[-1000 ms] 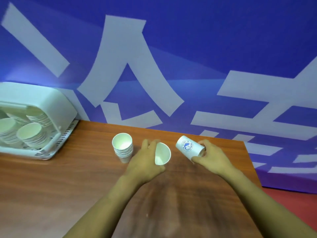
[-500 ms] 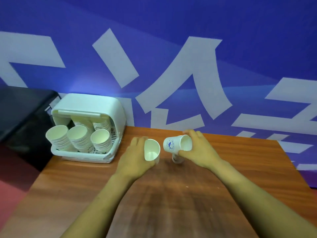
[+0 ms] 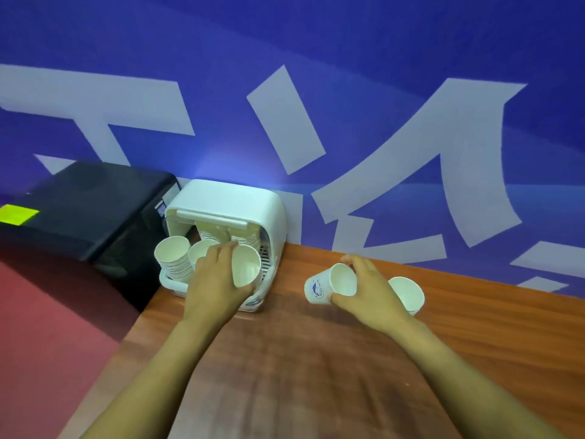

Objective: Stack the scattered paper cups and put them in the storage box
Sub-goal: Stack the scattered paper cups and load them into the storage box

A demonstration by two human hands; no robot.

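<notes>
My left hand (image 3: 215,280) holds a white paper cup (image 3: 246,270) on its side, mouth toward me, right at the open front of the white storage box (image 3: 234,201). Inside the box lie stacks of cups (image 3: 172,259), mouths outward; my hand covers part of them. My right hand (image 3: 368,293) grips another paper cup (image 3: 329,285) with a blue logo, tilted on its side over the table. Behind that hand a stack of cups (image 3: 408,293) stands on the wood, partly hidden.
The wooden table (image 3: 300,359) ends at its left edge just beside the box; red floor (image 3: 47,327) lies below. A black case (image 3: 85,204) with a yellow label sits left of the box. A blue wall with white shapes stands close behind.
My view has swung left. My left hand carried its cup from mid-table over to the box opening. My right hand still holds the logo cup, with the standing stack beside it.
</notes>
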